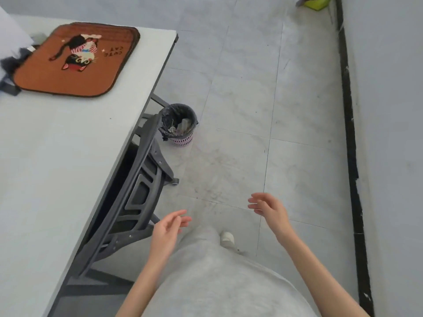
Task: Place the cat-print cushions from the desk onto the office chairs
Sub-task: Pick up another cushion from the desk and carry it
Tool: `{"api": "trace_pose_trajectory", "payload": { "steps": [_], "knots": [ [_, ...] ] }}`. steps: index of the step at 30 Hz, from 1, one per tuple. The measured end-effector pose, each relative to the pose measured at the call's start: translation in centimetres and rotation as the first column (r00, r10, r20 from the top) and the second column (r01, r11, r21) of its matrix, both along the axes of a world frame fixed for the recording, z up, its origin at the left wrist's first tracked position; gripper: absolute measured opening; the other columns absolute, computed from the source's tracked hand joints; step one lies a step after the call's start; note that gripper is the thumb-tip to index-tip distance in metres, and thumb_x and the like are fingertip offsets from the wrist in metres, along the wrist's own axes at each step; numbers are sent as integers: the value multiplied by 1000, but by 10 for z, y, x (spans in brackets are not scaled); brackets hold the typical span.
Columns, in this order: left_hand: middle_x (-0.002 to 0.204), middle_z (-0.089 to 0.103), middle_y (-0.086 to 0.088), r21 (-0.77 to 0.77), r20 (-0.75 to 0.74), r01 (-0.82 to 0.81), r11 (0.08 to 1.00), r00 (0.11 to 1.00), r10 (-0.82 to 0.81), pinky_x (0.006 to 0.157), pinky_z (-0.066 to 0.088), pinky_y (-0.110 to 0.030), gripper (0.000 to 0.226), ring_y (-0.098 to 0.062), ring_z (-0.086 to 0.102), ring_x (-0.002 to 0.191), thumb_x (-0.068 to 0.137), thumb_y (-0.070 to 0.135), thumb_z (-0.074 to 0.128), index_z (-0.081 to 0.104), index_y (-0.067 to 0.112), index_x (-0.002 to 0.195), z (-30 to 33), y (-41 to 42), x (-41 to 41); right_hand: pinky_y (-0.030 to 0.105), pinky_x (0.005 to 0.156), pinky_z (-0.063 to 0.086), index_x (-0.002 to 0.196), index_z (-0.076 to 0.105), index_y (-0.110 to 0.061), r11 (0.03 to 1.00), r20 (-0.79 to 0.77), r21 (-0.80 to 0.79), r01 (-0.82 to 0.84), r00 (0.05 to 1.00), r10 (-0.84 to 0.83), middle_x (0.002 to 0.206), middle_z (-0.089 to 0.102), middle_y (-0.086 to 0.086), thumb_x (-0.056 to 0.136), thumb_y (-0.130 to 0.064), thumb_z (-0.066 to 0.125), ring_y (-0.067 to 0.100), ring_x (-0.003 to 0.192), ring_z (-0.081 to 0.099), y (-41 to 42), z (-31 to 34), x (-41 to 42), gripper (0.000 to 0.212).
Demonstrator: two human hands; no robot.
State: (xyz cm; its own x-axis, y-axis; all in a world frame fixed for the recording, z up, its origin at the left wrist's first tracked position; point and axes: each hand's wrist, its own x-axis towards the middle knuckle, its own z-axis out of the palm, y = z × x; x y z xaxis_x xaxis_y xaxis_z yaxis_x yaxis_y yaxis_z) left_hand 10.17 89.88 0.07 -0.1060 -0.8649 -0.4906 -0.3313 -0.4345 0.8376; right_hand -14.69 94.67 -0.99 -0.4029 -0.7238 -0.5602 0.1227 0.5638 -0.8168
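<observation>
I observe one flat, rust-orange square cushion with rounded corners and dark brown piping lying on the pale grey tabletop, towards its far left end, near the far edge. Its face carries a print of stacked cats in black, white and red stripes, with the words "CUTE CAT" beside it, reading upside down from my position. A second brown edge shows just beyond its far side; I cannot tell whether that is another cushion beneath. The dark grey plastic-framed office chair stands pushed in against the right edge of the tabletop, its backrest towards me and its seat hidden. On the grey tiled floor just past the chair sits a small round pink slotted waste bin lined with a black bag; it holds crumpled scraps I cannot identify. My left hand and right hand hang above the floor, both empty with fingers loosely spread, well apart from the cushion.
</observation>
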Motion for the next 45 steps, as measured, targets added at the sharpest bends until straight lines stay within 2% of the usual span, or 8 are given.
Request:
{"api": "trace_pose_trajectory", "payload": {
  "steps": [4,7,15,22,30,34,37,45],
  "knots": [
    [92,71,-2,-13,-12,-41,999,999,41,80,51,-26,22,-11,66,88,94,7,43,63,12,102,0,-63,-45,19,73,50,99,59,-12,992,-14,-125,13,1000,-15,89,67,-3,91,2,37,13,81,66,-96,21,-54,27],
    [92,70,1,-22,-35,-21,1000,999,20,74,52,-15,23,-2,67,84,94,7,43,63,16,100,-6,-131,-97,19,73,50,100,60,-13,990,-16,-144,-5,1000,2,90,67,-3,91,1,38,11,81,66,-158,15,-92,27],
    [71,72,14,-64,-140,153,986,977,-161,66,49,-10,28,6,66,71,94,5,43,61,26,93,-8,-359,-262,24,72,49,89,60,-19,998,-64,16,68,996,-66,92,68,3,91,4,38,19,83,65,-288,-17,-209,31],
    [87,67,5,-169,-158,189,967,963,-216,69,49,-7,22,8,65,72,94,6,42,59,13,107,21,-528,-371,26,76,50,91,62,-16,987,-85,66,148,986,-142,94,69,4,91,3,38,19,88,67,-409,-16,-313,31],
    [73,73,11,-85,-119,-179,980,979,168,66,47,-9,25,3,67,71,94,4,42,63,17,100,-8,-652,-417,27,76,50,87,61,-19,952,-86,65,-300,948,305,90,69,3,89,4,40,21,85,66,-658,-24,-401,31],
    [73,74,12,-34,-77,-510,860,859,506,69,49,-19,29,1,67,69,94,3,42,63,24,92,-8,-683,-422,23,74,50,87,61,-20,790,-102,16,-613,785,611,88,68,1,89,3,41,17,79,65,-802,3,-399,30],
    [85,71,1,-6,-58,-683,730,729,682,64,49,-12,25,4,65,66,94,2,40,62,13,100,-1,-709,-425,21,75,50,88,62,-22,642,-127,-45,-765,642,756,87,69,-4,90,1,41,5,75,66,-894,24,-373,30],
    [79,70,3,71,-134,-925,373,362,923,70,48,-22,23,3,65,61,94,2,40,61,7,101,-17,-826,-399,21,75,52,93,63,-17,387,-142,-115,-915,400,905,89,70,-1,91,0,41,3,75,67,-1065,10,-284,28]
  ]
}}
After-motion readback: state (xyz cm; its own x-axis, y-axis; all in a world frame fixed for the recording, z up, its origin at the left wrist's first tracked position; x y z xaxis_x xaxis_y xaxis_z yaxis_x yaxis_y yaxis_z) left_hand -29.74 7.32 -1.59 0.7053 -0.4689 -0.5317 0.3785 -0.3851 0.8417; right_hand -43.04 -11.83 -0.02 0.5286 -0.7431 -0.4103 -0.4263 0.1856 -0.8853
